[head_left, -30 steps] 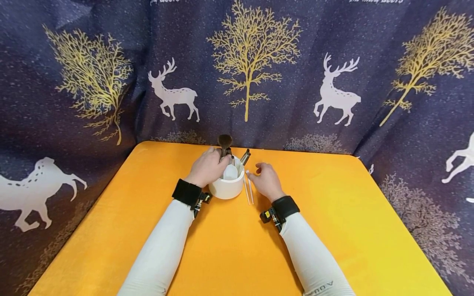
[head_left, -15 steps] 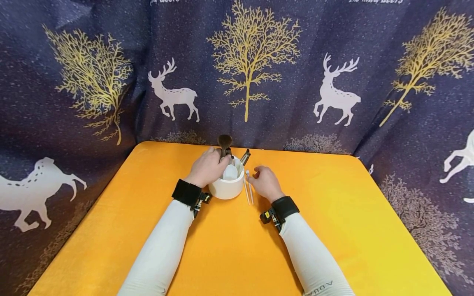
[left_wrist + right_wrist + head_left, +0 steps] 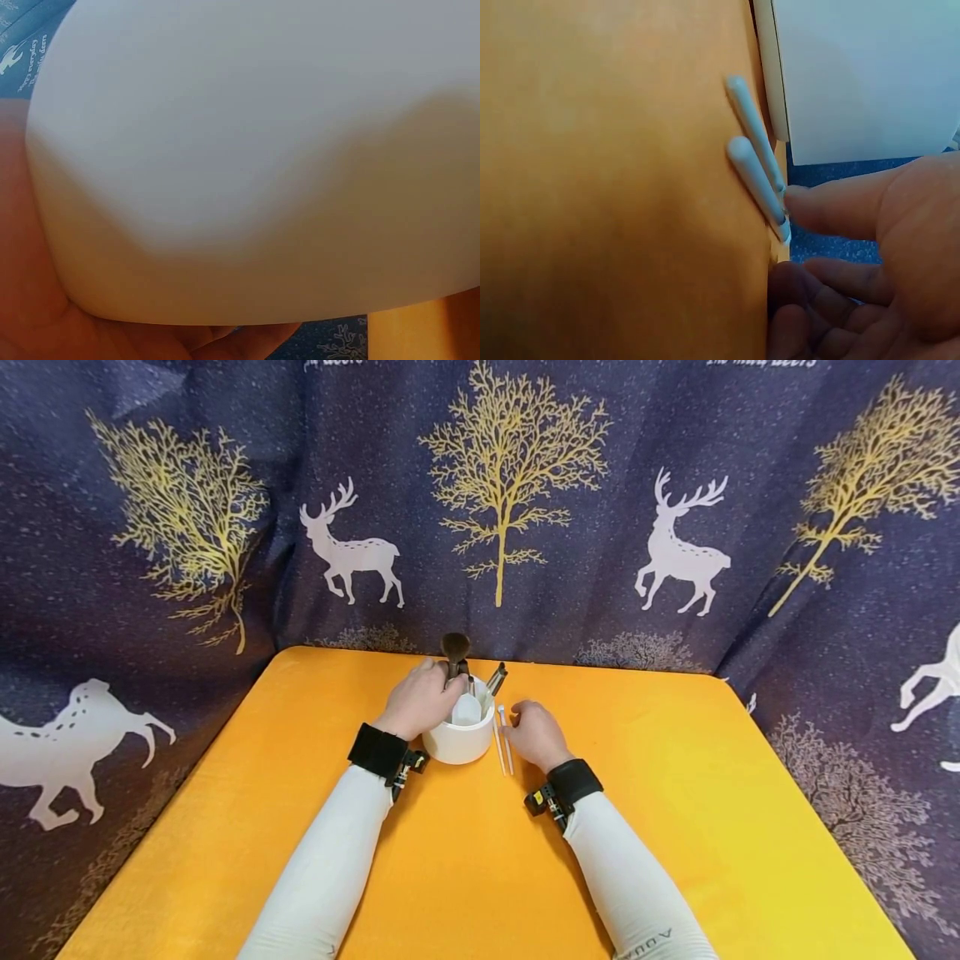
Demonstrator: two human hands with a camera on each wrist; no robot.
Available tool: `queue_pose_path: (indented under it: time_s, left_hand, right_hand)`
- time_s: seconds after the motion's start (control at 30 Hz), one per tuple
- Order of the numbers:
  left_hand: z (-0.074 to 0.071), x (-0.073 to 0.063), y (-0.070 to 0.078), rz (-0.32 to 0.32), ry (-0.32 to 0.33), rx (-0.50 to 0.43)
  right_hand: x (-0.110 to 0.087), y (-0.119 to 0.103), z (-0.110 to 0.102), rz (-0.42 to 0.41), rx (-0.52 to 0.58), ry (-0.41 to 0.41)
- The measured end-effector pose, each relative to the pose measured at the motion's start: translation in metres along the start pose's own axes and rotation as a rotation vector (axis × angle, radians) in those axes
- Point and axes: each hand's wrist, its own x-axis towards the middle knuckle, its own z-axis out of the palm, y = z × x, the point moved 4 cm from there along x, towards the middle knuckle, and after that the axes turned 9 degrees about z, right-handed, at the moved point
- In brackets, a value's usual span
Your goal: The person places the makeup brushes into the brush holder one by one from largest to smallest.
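My left hand (image 3: 422,700) grips a round white cup (image 3: 457,746) from its far left side, thumb at the rim. The cup's wall (image 3: 225,150) nearly fills the left wrist view, with palm and fingers wrapped along its edge. A fluffy dark makeup brush (image 3: 455,647), several smaller brushes (image 3: 497,678) and a whitish flat-headed tool (image 3: 467,710) stand in it. Two slim white sticks (image 3: 755,180), like brush handles, lie side by side on the table right of the cup. Beside their far ends is my right hand (image 3: 538,734), thumb close to them, other fingers loosely bent at the tabletop.
An orange-yellow cloth covers the table (image 3: 465,877). Close behind its back edge hangs a dark blue curtain (image 3: 570,568) printed with white deer and golden trees, which also encloses both sides.
My right hand has drawn back slightly towards me, and its thumb sits lower along the sticks. The left hand, the cup and both sticks have stayed put.
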Motion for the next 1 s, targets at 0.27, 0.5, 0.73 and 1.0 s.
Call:
queue_pose_path:
  time_s: [0.27,0.5,0.73,1.0]
  left_hand:
    - [0.0009,0.0,-0.0006,0.001,-0.004,0.004]
    - [0.001,0.0005,-0.002,-0.002,0.0,0.004]
    - [0.0012,0.001,-0.0036,0.001,0.002,0.006]
    - [0.0011,0.0007,-0.0032,0.003,0.002,0.004]
  right_hand:
    - [-0.0007,0.0015,0.0007,-0.005,-0.04,0.001]
    - [-0.0023,-0.0002,-0.0011,-0.002,-0.068,0.0]
    - [-0.0055,-0.0005,-0.0038,0.012,-0.072,-0.015]
    - [-0.0059,-0.0003,-0.0062,0.017,-0.115,-0.009]
